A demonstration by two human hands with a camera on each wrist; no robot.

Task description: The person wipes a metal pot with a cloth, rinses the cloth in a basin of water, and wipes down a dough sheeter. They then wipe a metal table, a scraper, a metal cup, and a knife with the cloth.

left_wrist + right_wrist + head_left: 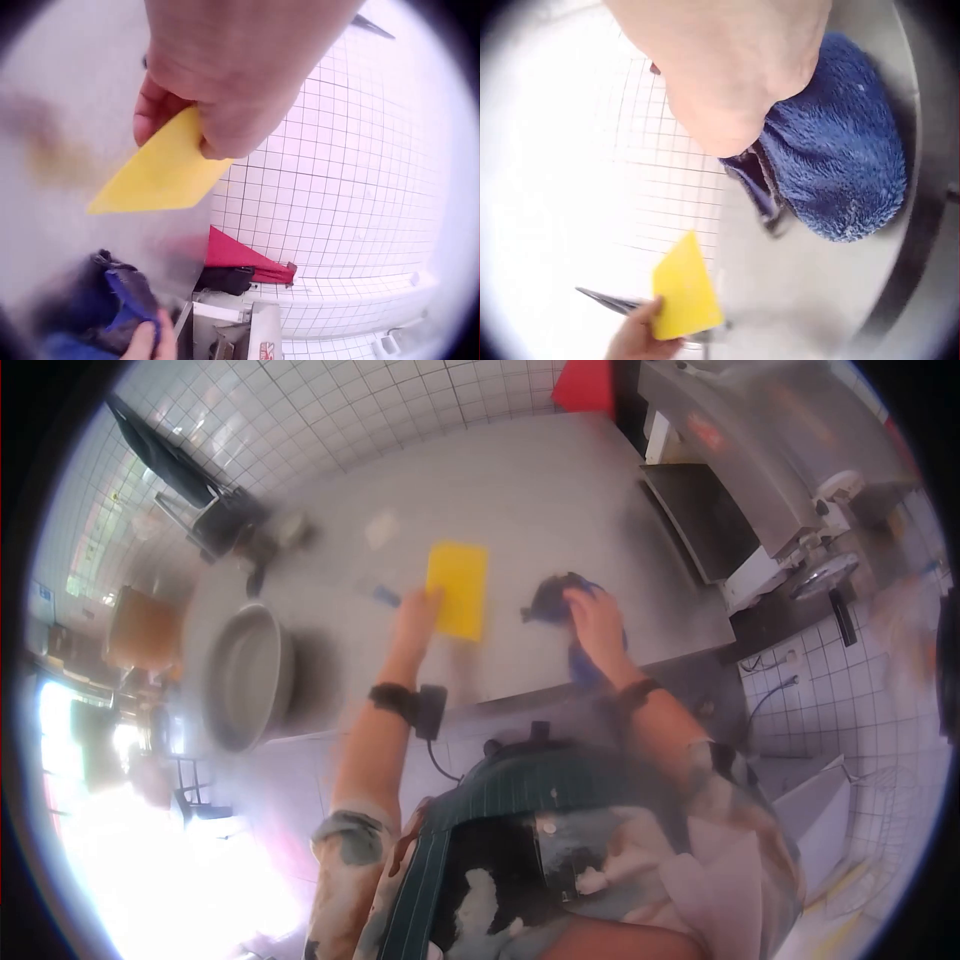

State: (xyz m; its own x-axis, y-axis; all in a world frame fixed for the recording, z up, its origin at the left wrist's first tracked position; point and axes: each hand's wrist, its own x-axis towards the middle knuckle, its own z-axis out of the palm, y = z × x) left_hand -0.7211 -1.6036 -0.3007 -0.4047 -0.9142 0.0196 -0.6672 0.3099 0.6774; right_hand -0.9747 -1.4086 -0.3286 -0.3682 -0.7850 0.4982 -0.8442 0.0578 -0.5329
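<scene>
My left hand [418,615] pinches a thin, flat yellow rectangular sheet [460,588] by one edge, holding it over the metal worktop. In the left wrist view, the thumb and curled fingers grip the yellow sheet [161,172] near its upper corner. My right hand [598,628] grips a fluffy blue cloth [840,150] with a dark grey edge. The cloth is bunched and folded, with its broad part lying on the worktop near the front edge. The right fingertips are hidden behind the hand in the right wrist view. The two hands are apart, left and right of each other.
A large round pan [245,678] stands at the worktop's [540,490] left front. Behind it are a dark-handled item [215,525] and a small pale piece [381,529]. A metal machine [740,460] occupies the right side. Something red [585,385] is by the tiled wall [370,405].
</scene>
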